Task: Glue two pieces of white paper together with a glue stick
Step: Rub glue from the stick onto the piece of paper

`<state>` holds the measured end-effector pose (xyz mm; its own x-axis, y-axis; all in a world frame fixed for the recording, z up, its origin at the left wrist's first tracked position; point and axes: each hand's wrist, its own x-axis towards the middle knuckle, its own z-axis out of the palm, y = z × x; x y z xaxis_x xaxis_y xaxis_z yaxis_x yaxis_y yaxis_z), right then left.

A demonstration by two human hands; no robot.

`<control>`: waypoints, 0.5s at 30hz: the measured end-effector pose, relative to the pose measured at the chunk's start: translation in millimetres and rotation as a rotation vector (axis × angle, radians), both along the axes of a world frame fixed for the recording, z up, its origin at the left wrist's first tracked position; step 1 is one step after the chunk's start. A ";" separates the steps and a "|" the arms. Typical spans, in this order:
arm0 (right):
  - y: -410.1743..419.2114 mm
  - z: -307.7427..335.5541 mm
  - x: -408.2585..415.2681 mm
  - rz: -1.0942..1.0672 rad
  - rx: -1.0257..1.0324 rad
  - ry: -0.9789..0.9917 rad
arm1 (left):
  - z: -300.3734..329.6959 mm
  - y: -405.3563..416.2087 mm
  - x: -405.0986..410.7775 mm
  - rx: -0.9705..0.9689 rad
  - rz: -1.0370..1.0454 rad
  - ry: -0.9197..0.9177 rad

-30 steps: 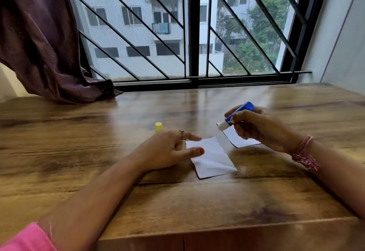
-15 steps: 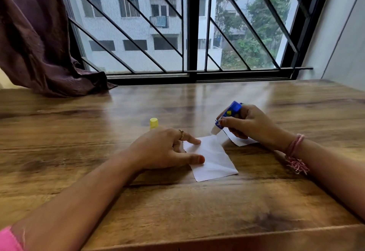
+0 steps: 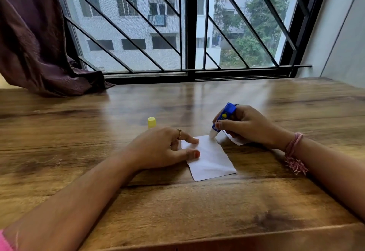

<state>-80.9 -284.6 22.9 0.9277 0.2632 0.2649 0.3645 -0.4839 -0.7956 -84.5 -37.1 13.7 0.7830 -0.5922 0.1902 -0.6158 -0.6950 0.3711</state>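
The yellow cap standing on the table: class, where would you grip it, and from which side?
Probably pinch the yellow cap across its round sides, coming from above: it stands upright, its top is clear, and the left hand hides its base.

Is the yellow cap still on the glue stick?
No, the yellow cap stands on the table, apart from the glue stick in the right hand.

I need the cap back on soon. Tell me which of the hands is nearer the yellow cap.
Left. The left hand lies just in front of the yellow cap, pinning the paper; the right hand is off to its right, holding the glue stick.
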 end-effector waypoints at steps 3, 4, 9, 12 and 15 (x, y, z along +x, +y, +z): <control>1.2 2.7 -2.0 0.002 -0.032 -0.039 | 0.0 -0.4 0.3 0.013 0.001 0.008; 1.9 3.3 -2.3 0.005 -0.038 -0.054 | 0.1 -0.7 0.4 0.018 0.001 0.014; 4.0 5.7 -3.9 0.034 -0.059 -0.071 | 0.1 -0.9 0.1 0.013 -0.003 0.026; 4.3 6.5 -3.9 0.041 -0.069 -0.089 | 0.1 -0.5 0.1 0.014 -0.005 0.024; 4.6 6.8 -3.4 0.043 -0.083 -0.105 | 0.1 -0.4 0.8 0.015 -0.007 0.017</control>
<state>-84.3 -280.0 29.8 0.8832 0.3276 0.3356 0.4657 -0.5287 -0.7097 -83.7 -37.5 13.8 0.7817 -0.6005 0.1684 -0.6146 -0.6962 0.3709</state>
